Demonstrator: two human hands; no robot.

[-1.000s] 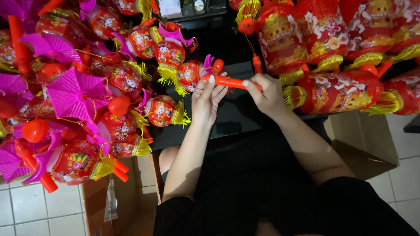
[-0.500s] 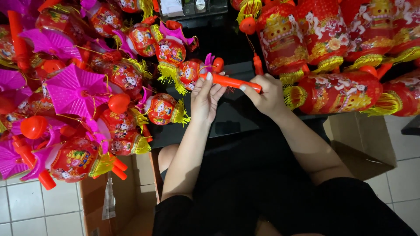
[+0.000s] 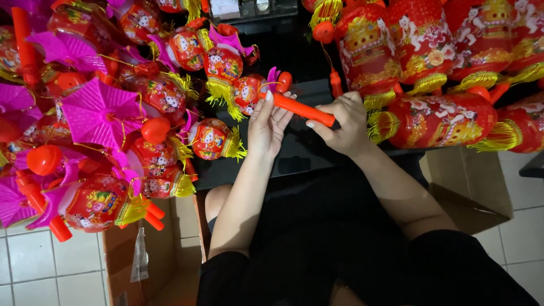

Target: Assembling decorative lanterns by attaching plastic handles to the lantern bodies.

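We see a white square-tiled floor [image 3: 34, 266] with dark grout lines, also at lower right. A black flat tabletop [image 3: 294, 51] runs across the upper middle. Open brown cardboard boxes [image 3: 170, 249] sit on the floor at left, another brown cardboard box [image 3: 464, 192] at right. Light is even and indoor, with dark shadows under the tabletop.

The left hand [image 3: 266, 124] now lies flatter along the orange handle [image 3: 303, 110], its fingers [image 3: 268, 101] stretched towards 12 o'clock; the right hand [image 3: 343, 124] has slid slightly towards 9 o'clock
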